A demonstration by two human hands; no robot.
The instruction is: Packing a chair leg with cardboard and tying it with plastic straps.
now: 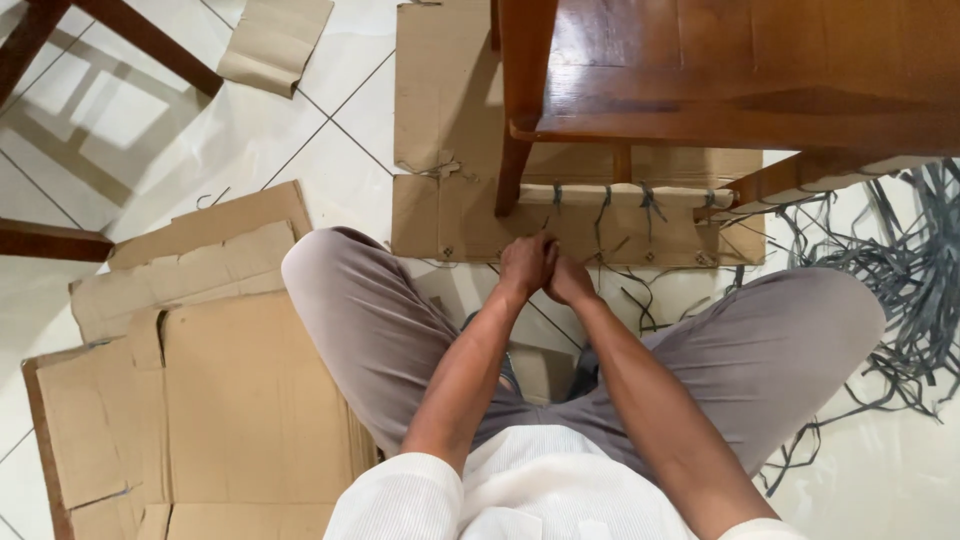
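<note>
Strap: dark flat strip running from the pale padded rail of the wooden chair down toward both hands; too thin to trace fully.
Location: low front edge of the chair frame, just above the cardboard sheet on the tiled floor.
Left hand: fist closed, knuckles up, touching the right hand; appears clenched on the strip end, though the strip inside the fist is hidden.
Right hand: pressed against the left, fingers curled under; cannot tell what it holds, if anything.
Rail state: several dark straps already looped over the rail at intervals, ends hanging loose.
Stock: tangled pile of loose dark strips on the floor beside the right knee.
Clutter: flattened cardboard pieces by the left leg, one more farther off.
Step (judgement): tightening or knotting one strap at the rail's left end.
Next move needs (judgement): steady tension on the strip, both hands kept close to the rail, no slack before securing.
</note>
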